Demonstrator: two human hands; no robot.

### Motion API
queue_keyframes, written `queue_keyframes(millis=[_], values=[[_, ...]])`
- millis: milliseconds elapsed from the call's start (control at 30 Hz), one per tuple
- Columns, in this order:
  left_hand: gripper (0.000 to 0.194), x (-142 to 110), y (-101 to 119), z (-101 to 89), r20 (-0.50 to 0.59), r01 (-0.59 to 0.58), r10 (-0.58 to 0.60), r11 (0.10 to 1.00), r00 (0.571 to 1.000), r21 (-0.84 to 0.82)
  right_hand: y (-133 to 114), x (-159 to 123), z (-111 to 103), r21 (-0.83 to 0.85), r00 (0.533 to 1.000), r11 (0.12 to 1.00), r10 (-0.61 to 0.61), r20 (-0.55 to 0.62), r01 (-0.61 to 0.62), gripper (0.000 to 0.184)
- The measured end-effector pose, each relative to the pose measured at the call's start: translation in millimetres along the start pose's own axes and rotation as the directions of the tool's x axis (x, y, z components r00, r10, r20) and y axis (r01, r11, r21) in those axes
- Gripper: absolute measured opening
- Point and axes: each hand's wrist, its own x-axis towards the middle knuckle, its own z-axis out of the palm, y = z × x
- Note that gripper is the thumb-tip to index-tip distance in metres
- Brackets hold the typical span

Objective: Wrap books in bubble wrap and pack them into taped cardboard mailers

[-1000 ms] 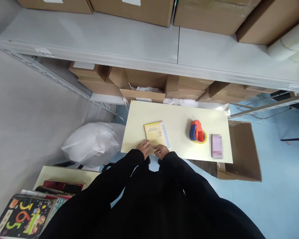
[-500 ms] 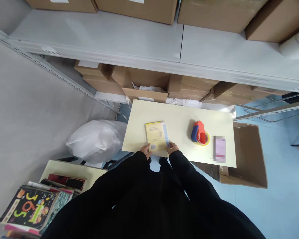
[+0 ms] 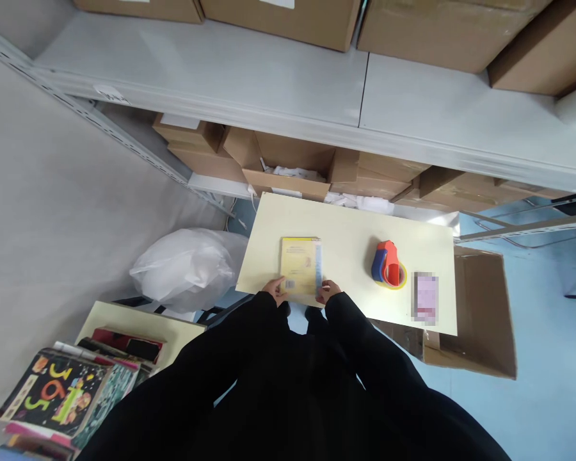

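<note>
- The rack (image 3: 196, 61), loaded with boxes (image 3: 281, 22), runs past the worktop's far edge.
- The worktop (image 3: 348, 256) lies with its long near edge toward the person.
- An open carton (image 3: 484, 307) sits below the worktop's right end.
- The book (image 3: 298, 261) lies in the worktop's left half, just inside the near edge, its long axis pointing away from the person toward the far edge.
- The dispenser (image 3: 388, 264) rests in the right half, about midway between near and far edges.
- A blurred pink item (image 3: 426, 299) lies by the near right corner.
- The hands are apart: the left hand (image 3: 275, 290) at the book's near left corner, the right hand (image 3: 327, 292) at its near right; neither is clearly nearer, and whether they pinch or merely touch, I cannot tell.
</note>
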Motion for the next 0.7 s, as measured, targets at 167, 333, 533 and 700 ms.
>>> queue_keyframes(millis=[167,333,533,700], values=[[0.063,19.5,-1.0,-21.8,-0.071,0.02,-0.012,0.994,0.997,0.108,-21.7,14.5,24.0,0.117,1.0,0.993,0.016,0.023,-0.019,0.022],[0.058,51.7,2.7,-54.9,-0.169,0.083,-0.055,0.984,0.984,0.161,-54.4,35.6,58.8,0.164,0.999,0.986,-0.02,0.047,0.012,0.022],[0.055,84.3,1.7,-88.6,-0.259,0.102,-0.071,0.989,0.963,0.106,-93.3,55.5,93.1,0.192,0.994,0.98,-0.066,0.092,0.047,0.02],[0.053,103.1,6.7,-107.7,-0.287,0.082,-0.058,0.994,0.956,0.075,-111.5,65.3,110.3,0.223,0.993,0.973,-0.079,0.091,0.057,0.019]])
